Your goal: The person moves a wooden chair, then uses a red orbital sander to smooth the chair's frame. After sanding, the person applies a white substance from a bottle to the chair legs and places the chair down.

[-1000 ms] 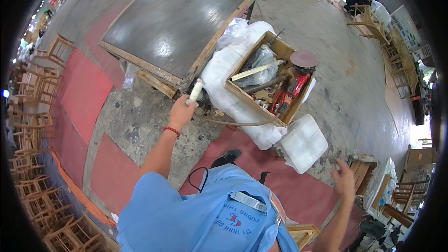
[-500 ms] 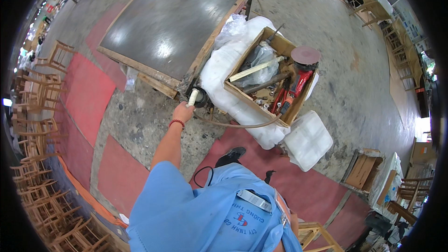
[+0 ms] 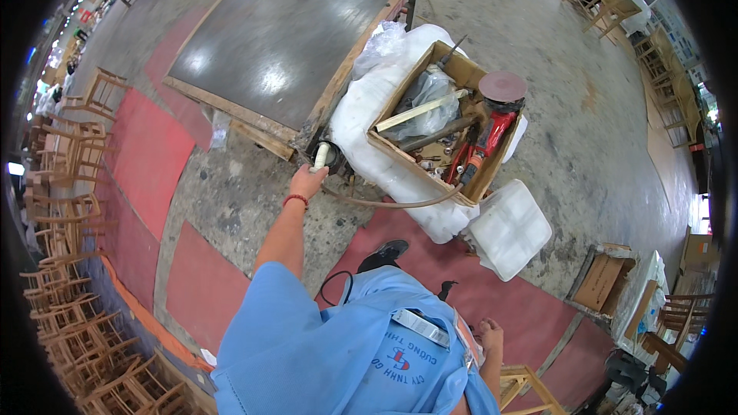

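Observation:
My left hand (image 3: 309,183) reaches forward with its fingers closed round a pale, stubby cylindrical handle (image 3: 320,157). The handle's far end meets a dark round piece (image 3: 332,157) beside the corner of a low table (image 3: 288,38) with a dark top and wooden border; whether the two are joined, I cannot tell. Low at my right side, my right hand (image 3: 490,335) has its fingers curled in, and anything within them is hidden. Right of my left hand, a wooden box (image 3: 421,167) holds a red disc sander (image 3: 492,134), a wooden strip (image 3: 423,113), a plastic bag and loose metal parts.
White padding (image 3: 350,127) lies under the box, with a brown hose (image 3: 384,204) curving across it. A white plastic container (image 3: 511,229) stands nearer to me. Red mats (image 3: 204,284) cover parts of the concrete floor. Wooden chair frames (image 3: 73,323) line the left; a cardboard box (image 3: 603,283) sits right.
My right hand has come into sight beside my body. My left hand keeps its hold on the pale handle, nearly in place. The view has shifted slightly.

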{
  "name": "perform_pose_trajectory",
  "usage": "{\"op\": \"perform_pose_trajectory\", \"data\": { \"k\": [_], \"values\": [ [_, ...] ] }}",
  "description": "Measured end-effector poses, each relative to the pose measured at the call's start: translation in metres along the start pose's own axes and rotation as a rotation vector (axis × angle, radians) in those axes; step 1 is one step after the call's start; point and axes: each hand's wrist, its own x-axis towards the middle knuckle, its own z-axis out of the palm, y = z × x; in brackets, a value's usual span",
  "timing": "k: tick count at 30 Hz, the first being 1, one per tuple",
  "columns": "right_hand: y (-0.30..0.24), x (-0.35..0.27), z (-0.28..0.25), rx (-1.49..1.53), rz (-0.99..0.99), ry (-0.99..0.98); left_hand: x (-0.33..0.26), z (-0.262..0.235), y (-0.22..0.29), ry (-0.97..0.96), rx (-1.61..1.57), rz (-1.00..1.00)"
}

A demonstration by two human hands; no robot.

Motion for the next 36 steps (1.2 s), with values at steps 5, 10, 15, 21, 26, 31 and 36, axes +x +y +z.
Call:
{"op": "perform_pose_trajectory", "data": {
  "k": [5,10,15,21,26,31,36],
  "values": [
    [0.008,0.004,-0.016,-0.042,0.022,-0.032,0.004,0.008,-0.004,0.174,-0.034,0.040],
    [0.022,0.000,-0.028,-0.037,-0.012,-0.059,0.013,0.005,-0.007,0.284,0.001,0.125],
    [0.021,-0.016,-0.011,-0.069,0.020,-0.013,0.031,-0.006,-0.013,0.077,0.222,0.271],
    [0.024,-0.033,-0.008,-0.107,0.062,0.005,0.055,-0.007,-0.014,-0.190,0.364,0.352],
    [0.044,-0.031,-0.010,-0.082,0.074,-0.034,0.071,0.001,-0.016,-0.305,0.436,0.370],
    [0.014,-0.046,-0.011,-0.334,0.077,-0.079,0.078,0.003,-0.016,-0.320,0.477,0.368],
    [-0.163,-0.122,0.085,-0.570,-0.233,-0.769,0.075,0.004,-0.016,-0.301,0.463,0.414]
  ]
}}
